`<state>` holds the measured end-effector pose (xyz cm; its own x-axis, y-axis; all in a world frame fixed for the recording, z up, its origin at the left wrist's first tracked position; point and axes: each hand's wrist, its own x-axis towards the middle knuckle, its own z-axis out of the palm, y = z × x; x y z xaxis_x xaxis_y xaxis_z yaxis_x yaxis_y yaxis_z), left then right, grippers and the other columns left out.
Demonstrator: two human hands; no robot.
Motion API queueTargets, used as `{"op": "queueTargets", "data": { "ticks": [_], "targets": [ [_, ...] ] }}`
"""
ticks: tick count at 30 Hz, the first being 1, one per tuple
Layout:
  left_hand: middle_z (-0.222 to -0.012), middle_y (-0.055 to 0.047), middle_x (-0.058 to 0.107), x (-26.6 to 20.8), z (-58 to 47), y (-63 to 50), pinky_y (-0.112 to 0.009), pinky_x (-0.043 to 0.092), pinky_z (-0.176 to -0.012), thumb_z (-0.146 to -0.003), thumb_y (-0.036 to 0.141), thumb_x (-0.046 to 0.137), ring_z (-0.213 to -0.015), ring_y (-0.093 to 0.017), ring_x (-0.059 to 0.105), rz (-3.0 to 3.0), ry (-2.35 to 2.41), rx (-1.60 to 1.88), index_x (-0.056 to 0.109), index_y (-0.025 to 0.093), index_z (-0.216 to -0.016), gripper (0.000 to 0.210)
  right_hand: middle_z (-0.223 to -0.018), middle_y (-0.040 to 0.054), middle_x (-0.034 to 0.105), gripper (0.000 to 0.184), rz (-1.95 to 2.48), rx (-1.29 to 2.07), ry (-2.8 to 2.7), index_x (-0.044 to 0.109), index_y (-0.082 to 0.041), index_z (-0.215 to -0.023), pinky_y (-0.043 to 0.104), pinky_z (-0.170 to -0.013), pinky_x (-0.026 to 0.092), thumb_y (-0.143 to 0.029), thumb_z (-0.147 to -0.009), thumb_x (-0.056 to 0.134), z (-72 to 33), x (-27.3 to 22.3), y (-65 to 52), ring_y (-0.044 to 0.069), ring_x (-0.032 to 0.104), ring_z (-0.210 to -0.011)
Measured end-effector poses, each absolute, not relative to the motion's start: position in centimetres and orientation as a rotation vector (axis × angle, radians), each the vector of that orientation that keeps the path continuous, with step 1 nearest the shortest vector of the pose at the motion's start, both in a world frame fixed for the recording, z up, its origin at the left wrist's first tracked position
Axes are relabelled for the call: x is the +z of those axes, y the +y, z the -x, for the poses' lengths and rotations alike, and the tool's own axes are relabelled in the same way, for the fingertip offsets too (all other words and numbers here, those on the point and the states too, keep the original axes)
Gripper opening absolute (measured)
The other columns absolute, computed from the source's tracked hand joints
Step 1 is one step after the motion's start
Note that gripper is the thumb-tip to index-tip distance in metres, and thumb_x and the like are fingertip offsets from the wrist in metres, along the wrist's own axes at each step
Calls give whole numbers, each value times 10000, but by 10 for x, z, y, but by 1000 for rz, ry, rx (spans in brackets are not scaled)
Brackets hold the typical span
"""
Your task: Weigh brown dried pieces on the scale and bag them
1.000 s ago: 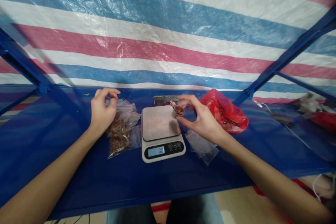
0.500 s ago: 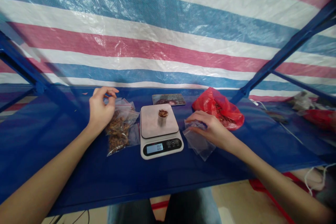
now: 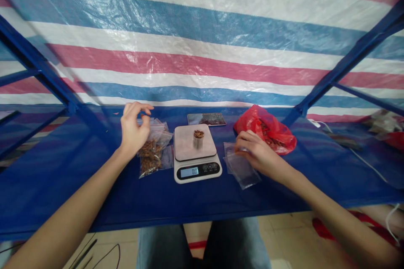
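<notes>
My left hand (image 3: 134, 132) hovers by the clear zip bags filled with brown, nut-like pieces (image 3: 150, 159); its fingers are curled, with a gap between thumb and fingertips and nothing between them. At the right, my right hand (image 3: 257, 151) has its fingers drawn together at the top edge of a clear, empty zip bag (image 3: 244, 174), which lies over others. Between the hands stands a white digital scale (image 3: 181, 145) reading 0.0. On its plate is a small cup (image 3: 198, 142) heaped with the same brown pieces.
A crumpled red plastic bag (image 3: 285, 136) with brown-red pieces lies open beyond my right hand. Behind the scale is a flat dark rectangular object (image 3: 206, 119). Blue frame posts (image 3: 315, 92) rise at both sides before a striped tarp (image 3: 202, 63). A white cable (image 3: 369, 164) runs at right.
The view has shifted, so the table's things appear a little farther right. My right hand's fingers have closed together at the empty zip bag's edge. My left hand keeps its curled, open shape.
</notes>
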<state>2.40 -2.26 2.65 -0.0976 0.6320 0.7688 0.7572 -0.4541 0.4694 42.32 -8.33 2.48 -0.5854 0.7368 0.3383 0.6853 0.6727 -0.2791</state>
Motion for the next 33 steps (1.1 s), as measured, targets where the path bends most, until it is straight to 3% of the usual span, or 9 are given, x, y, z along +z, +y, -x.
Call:
{"op": "queueTargets", "data": {
  "ticks": [3,6,11,15,20,26,29,33],
  "targets": [
    [-954,-41,728,48,-44,-35,-436,518,-986,-935,189,504,-987,-234,647,2129,-1540,-1705,665,236,-895,172,-858,60,634,197,1026,116,-2426,612,-213,-835,398,-787,446,-121,-996,545,-421,60,-79,235,579,-830],
    [-1019,-55,753,76,-73,-48,-400,541,-946,-1025,369,486,-981,-213,682,2684,-1429,-1731,698,217,-984,265,-828,40,642,193,942,43,-2378,590,-224,-856,389,-770,440,-106,-996,532,-403,97,-76,227,575,-805],
    [-1395,-77,689,98,-113,-56,-384,516,-1047,-940,389,695,-1255,-237,646,3431,-1099,-1369,591,253,-1415,505,-916,48,702,148,780,-64,-2256,650,-223,-950,399,-801,480,-128,-1009,553,-352,121,-76,241,627,-883],
    [-1393,-67,681,98,-121,-54,-429,479,-1115,-937,203,605,-1268,-250,631,3402,-1038,-1359,622,211,-1323,387,-949,51,730,132,646,-89,-2164,699,-231,-1016,410,-867,517,-158,-1019,589,-329,112,-79,252,652,-990],
    [-1274,-44,674,96,-122,-58,-398,489,-1080,-862,12,473,-1216,-211,614,3193,-1059,-1269,573,232,-1235,444,-1015,63,751,183,560,-215,-2204,711,-233,-1144,450,-921,521,-156,-1027,595,-327,97,-76,261,648,-1064],
    [-1015,-37,640,84,-123,-69,-405,523,-895,-898,75,506,-1028,-235,585,2986,-1082,-1023,538,231,-972,176,-1062,93,770,184,440,-331,-2221,719,-209,-1132,455,-904,547,-131,-1025,592,-326,82,-78,272,661,-1087],
    [-1049,-47,654,80,-117,-77,-417,520,-927,-888,58,513,-1094,-249,570,2938,-1097,-1019,563,233,-1021,226,-1096,97,789,211,364,-339,-2242,726,-195,-1139,427,-896,572,-112,-1029,566,-323,74,-88,263,692,-1123],
    [-1090,-66,675,73,-106,-88,-426,529,-950,-945,100,502,-1127,-258,571,2902,-1069,-1017,580,234,-1155,261,-1017,93,801,244,353,-224,-2274,746,-181,-1152,366,-825,614,-115,-1029,546,-318,62,-104,230,744,-1029]
  ]
}}
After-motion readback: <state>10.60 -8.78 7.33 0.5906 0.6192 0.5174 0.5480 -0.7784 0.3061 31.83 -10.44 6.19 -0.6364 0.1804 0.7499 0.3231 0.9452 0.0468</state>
